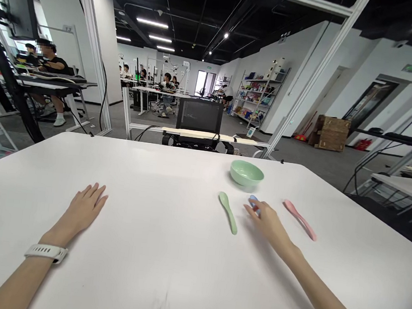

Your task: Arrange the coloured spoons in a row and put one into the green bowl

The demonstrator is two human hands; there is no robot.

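My left hand [86, 206] lies flat on the white table [134, 246], fingers stretched out, with a pale watch band on the wrist. My right hand [268, 222] is over a blue spoon [253, 198], thumb and forefinger apart around it; most of that spoon is hidden under the hand. To the left of this hand a green spoon [227, 211] lies slanted on the table. A pink spoon [300, 219] lies to its right. Behind the spoons stands a green bowl [246, 173], upright.
Beyond the far table edge stand a black mesh chair [199, 115] and a metal frame [126, 109] with a crossbar. Several people sit at desks farther back. A storage rack [260, 96] and a wooden crate [331, 133] stand at the back right.
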